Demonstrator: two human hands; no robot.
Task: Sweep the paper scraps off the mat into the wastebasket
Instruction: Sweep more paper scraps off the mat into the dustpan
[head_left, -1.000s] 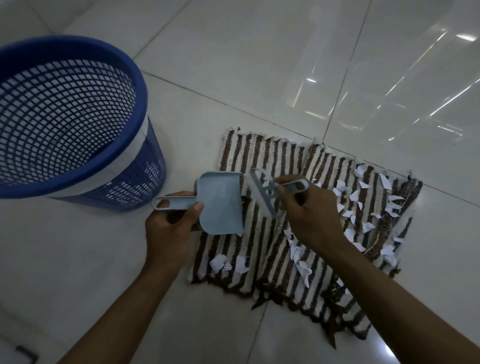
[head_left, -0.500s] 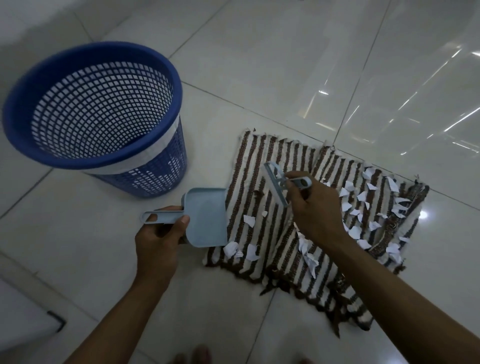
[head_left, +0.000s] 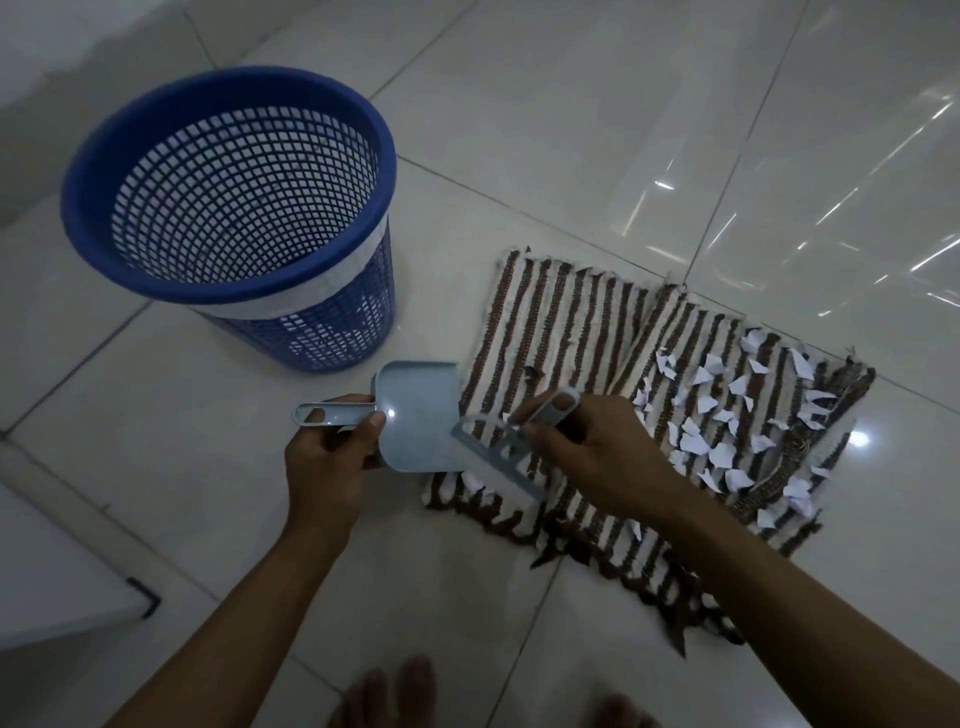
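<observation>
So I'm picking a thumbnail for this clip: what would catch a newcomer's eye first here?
The big blue wastebasket stands out at upper left on the pale tiled floor. Next come the white paper scraps scattered over the right part of the brown striped mat. In the middle, the left hand holds a light blue dustpan at the mat's left edge, while the right hand holds a small brush beside it.

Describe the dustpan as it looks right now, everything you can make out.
The dustpan is a small, pale blue scoop that looks like plastic, with a flat tray, low raised walls and a slotted handle. The left hand grips the handle, thumb on top. Its open mouth faces the left edge of the striped mat, near the front corner, and the brush in the right hand lies across that mouth. No scraps are plainly visible inside it. The blue wastebasket stands just behind.
</observation>
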